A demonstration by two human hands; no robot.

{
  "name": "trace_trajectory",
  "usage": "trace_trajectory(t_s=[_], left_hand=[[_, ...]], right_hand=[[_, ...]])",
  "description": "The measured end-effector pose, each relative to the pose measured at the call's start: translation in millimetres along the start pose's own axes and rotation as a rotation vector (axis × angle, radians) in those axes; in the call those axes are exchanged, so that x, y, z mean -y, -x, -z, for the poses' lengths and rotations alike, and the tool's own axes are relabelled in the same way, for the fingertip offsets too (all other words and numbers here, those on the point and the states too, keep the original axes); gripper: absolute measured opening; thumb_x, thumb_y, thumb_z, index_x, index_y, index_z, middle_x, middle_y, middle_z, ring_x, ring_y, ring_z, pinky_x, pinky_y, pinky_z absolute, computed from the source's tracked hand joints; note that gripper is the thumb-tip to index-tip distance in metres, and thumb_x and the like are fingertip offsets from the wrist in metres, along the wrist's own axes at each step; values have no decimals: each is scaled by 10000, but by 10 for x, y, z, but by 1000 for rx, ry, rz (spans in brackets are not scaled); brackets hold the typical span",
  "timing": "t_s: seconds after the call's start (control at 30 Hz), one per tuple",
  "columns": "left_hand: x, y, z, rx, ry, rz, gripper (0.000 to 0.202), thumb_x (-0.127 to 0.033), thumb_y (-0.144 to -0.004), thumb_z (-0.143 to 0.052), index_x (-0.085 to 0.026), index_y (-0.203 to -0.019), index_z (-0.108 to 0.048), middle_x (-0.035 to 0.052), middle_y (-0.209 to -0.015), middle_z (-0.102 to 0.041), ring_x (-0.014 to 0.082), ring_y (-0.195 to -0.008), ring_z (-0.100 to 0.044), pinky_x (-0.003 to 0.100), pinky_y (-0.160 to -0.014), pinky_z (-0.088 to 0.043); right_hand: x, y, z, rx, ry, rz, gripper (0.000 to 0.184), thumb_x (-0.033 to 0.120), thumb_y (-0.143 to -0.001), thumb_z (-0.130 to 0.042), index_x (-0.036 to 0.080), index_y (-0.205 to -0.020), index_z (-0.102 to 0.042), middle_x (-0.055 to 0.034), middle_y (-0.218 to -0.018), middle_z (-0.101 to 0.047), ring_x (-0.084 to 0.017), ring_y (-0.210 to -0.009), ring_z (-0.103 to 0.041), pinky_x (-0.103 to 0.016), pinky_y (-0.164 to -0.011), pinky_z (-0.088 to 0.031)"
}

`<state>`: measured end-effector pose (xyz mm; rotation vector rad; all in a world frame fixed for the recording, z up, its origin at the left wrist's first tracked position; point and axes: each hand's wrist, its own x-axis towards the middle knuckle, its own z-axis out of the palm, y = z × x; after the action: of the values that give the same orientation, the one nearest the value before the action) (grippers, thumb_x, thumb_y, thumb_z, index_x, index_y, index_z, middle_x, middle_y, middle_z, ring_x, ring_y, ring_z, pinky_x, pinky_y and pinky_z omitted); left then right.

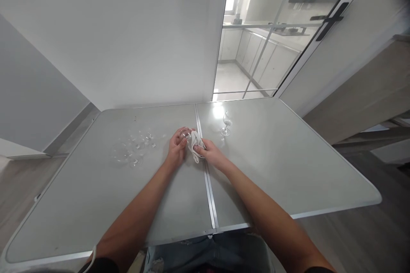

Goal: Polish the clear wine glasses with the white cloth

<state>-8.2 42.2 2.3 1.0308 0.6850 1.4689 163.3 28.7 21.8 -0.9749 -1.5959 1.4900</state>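
My left hand [177,145] is closed around the bowl of a clear wine glass [185,135], held on its side above the table. In my right hand [209,152] a white cloth [195,145] is bunched up, pressed against the right side of that glass. The cloth hides the stem and foot of the glass. Another stemmed glass [226,123] stands upright on the table, beyond my right hand. To the left of my left hand, several clear glasses [134,145] are grouped together; their outlines are faint and hard to separate.
The pale table [272,166] has a metal seam [209,196] running front to back under my hands. A white wall [153,38] borders its far edge. Behind the right part stands a glass-paned door [256,55] with a black handle [333,21].
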Motion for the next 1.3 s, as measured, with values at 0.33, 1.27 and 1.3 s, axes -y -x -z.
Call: trace_trajectory(t_s=[0.33,1.27,1.3], left_hand=[[-13,-4,-10,9,92,54,584,-429,-719,-849,-172,-1194,-625,153,-1237,-688,283,-1135,-653,377,-979,-491],[80,-51,18,-34,61,32,549,-346,-719,-863,-186,-1187,-625,150,-1227,-700,279,-1170,-643,393,-1014,-468],[81,-52,16,-38,60,32,554,-346,-710,-870,-187,-1181,-626,151,-1228,-700,280,-1168,-645,396,-1017,-465]], right_hand=[[-6,-8,17,31,-59,-25,341,534,-896,-576,194,-892,-551,-13,-722,-586,-178,-663,-548,-306,-658,-432],[-25,-6,-36,-238,673,65,176,348,-909,-561,188,-980,-544,-78,-872,-637,-211,-785,-568,-305,-717,-400],[-30,-8,-36,-243,698,69,174,345,-911,-558,189,-985,-544,-79,-872,-637,-212,-789,-566,-306,-721,-395]])
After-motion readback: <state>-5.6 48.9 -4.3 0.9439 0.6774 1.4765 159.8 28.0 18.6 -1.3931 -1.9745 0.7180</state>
